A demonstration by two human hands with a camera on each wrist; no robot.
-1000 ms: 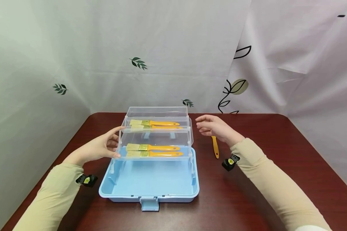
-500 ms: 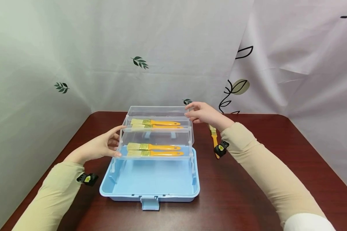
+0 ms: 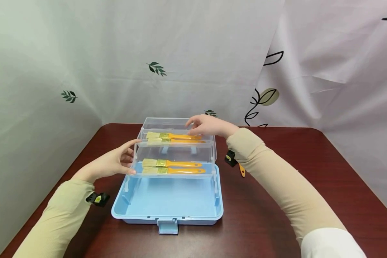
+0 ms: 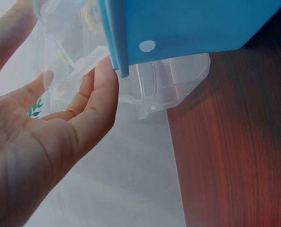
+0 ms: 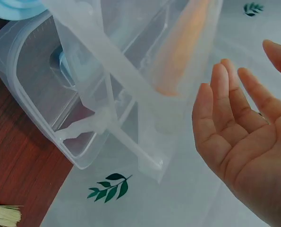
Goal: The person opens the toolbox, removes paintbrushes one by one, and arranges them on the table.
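Observation:
An open toolbox with a light-blue base (image 3: 167,211) stands on the table, its two clear trays stepped up and back. The upper tray (image 3: 175,145) holds two orange-handled brushes (image 3: 167,136). Two more brushes (image 3: 171,165) lie in the lower tray (image 3: 175,176). My left hand (image 3: 125,159) rests against the trays' left end, thumb up by the upper tray and fingertips on the lower one. In the left wrist view, the left hand's fingers (image 4: 90,94) touch clear plastic beside the blue base (image 4: 187,23). My right hand (image 3: 206,126) hovers open over the upper tray's right end, holding nothing, its fingers (image 5: 225,109) straight.
A loose brush lies on the dark red table (image 3: 277,143) right of the box, mostly hidden by my right forearm; only its orange handle tip (image 3: 242,171) shows in the head view and its bristles (image 5: 3,215) in the right wrist view. White curtains hang close behind the table.
My right hand has moved left and back, from beside the box's right side to above the upper tray. The left hand and the box have stayed put.

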